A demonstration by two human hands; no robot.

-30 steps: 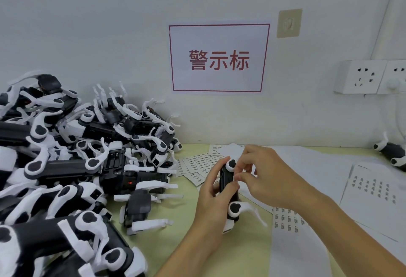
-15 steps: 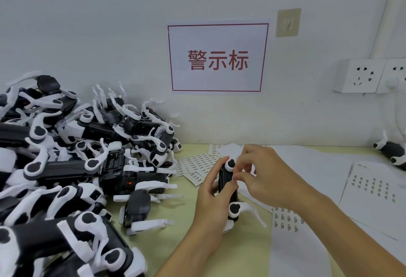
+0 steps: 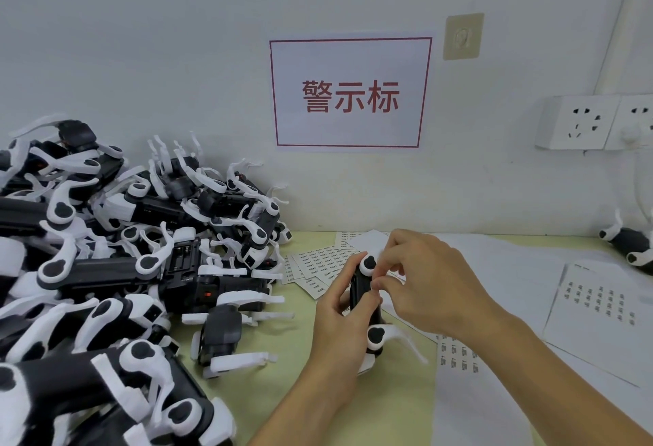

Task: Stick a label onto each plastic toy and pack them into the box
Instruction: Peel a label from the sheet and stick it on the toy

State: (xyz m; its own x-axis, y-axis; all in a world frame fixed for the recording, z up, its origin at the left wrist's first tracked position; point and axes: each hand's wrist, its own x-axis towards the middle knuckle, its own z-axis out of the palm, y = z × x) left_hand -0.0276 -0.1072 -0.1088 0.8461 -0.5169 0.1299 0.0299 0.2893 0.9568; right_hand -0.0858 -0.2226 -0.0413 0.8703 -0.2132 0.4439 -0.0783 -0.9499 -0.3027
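A black and white plastic toy (image 3: 367, 300) stands on end at the middle of the yellow-green table (image 3: 282, 392). My left hand (image 3: 339, 329) grips its body from the left. My right hand (image 3: 427, 286) has thumb and fingertips pinched together against the toy's right side; whether a label sits between them is hidden. Cut label strips (image 3: 318, 269) lie just behind the toy. A label sheet (image 3: 597, 300) lies at the right. No box is in view.
A large heap of the same black and white toys (image 3: 116, 269) fills the left side up to the wall. One more toy (image 3: 632, 247) lies at the far right edge. White backing sheets (image 3: 494, 392) cover the table's right half. Wall sockets (image 3: 583, 124) hang at the right.
Hardly anything has moved: both hands stay on the toy, with the right fingertips shifting only slightly against its side.
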